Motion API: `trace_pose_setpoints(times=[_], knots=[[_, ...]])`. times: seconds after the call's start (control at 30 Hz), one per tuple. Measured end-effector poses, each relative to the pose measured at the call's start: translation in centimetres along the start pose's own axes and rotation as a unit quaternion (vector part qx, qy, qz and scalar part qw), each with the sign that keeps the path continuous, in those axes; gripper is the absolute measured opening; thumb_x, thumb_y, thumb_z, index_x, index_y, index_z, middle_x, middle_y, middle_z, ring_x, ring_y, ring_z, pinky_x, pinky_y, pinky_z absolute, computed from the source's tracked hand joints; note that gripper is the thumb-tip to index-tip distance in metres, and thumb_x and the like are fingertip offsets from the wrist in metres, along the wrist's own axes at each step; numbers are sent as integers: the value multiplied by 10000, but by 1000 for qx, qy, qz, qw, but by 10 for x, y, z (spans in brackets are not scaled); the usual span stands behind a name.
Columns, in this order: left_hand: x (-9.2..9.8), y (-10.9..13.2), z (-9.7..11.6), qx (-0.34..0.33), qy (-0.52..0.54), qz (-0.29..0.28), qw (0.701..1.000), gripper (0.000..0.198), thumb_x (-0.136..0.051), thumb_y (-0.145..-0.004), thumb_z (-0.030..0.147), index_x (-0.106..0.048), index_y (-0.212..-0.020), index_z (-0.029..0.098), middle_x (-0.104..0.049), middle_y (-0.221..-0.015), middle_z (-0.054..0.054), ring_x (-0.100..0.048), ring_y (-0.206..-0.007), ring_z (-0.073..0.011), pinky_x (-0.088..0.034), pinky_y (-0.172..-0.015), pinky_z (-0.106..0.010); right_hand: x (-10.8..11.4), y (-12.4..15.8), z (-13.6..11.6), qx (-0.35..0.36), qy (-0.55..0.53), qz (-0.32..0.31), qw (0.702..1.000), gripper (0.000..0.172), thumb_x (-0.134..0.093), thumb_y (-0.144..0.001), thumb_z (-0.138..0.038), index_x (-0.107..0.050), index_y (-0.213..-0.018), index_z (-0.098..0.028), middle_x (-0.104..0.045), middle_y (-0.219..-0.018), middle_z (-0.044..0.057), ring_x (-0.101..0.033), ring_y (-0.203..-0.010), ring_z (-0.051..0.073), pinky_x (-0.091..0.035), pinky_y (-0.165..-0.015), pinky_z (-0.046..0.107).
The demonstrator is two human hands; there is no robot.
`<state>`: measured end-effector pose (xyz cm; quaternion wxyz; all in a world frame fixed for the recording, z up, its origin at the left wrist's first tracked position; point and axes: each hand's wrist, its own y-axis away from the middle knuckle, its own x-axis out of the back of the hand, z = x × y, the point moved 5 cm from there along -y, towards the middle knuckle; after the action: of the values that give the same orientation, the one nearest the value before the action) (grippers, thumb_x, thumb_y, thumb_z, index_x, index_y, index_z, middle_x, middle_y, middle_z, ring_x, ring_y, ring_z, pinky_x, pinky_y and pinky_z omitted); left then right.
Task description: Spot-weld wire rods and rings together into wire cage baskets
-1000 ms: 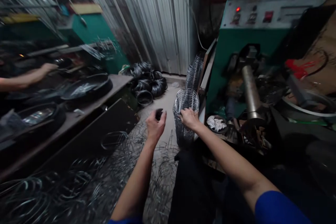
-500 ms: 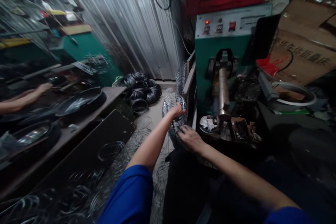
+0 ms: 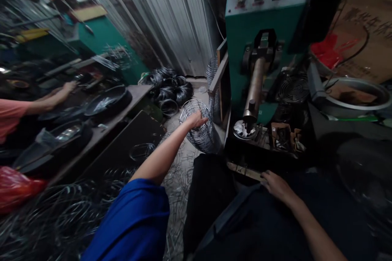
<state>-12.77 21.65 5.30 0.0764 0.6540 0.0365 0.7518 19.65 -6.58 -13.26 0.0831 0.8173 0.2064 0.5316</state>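
Observation:
My left hand is closed on the upper rim of a tall stack of round wire grilles, which stands tilted on the floor ahead of my legs. Its fingers are partly hidden behind the thumb side. My right hand rests low over the dark cloth on my lap, its fingers loosely apart. Their tips lie at the end of a narrow wooden strip, and nothing shows in that hand. In front stands a green machine with a lit red lamp and a metal arm reaching toward me.
Another stack of wire rings stands by the machine's wooden frame. Black wire coils lie near the corrugated wall. Cut wire litters the floor. On the left, a co-worker's arm extends over a bench with black pans. Small boxes sit right.
My right hand has left the wire stack and drawn back right to my lap. My left hand stays on the stack, which leans more. The view has tilted downward.

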Motion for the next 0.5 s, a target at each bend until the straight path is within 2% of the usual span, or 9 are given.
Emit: trace_pose_setpoints(times=[0.2, 0.5], knots=[[19, 24, 6, 30, 9, 96, 995, 473, -478, -908, 523, -649, -1082, 118, -698, -1130, -229, -660, -1089, -325, -491, -899, -352, 12, 8, -9, -1, 5, 1, 1000, 273, -484, -959, -255, -638, -1172, -182, -627, -1110, 124, -642, -1015, 237, -469, -838, 297], [62, 40, -12, 68, 46, 184, 980, 449, -484, -926, 502, -599, -1125, 116, -707, -1092, -220, -668, -1059, -301, -484, -890, -329, 6, 31, 4, -36, -13, -29, 999, 307, -484, -960, -302, -630, -1199, -176, -629, -1150, 154, -630, -1068, 265, -461, -908, 336]])
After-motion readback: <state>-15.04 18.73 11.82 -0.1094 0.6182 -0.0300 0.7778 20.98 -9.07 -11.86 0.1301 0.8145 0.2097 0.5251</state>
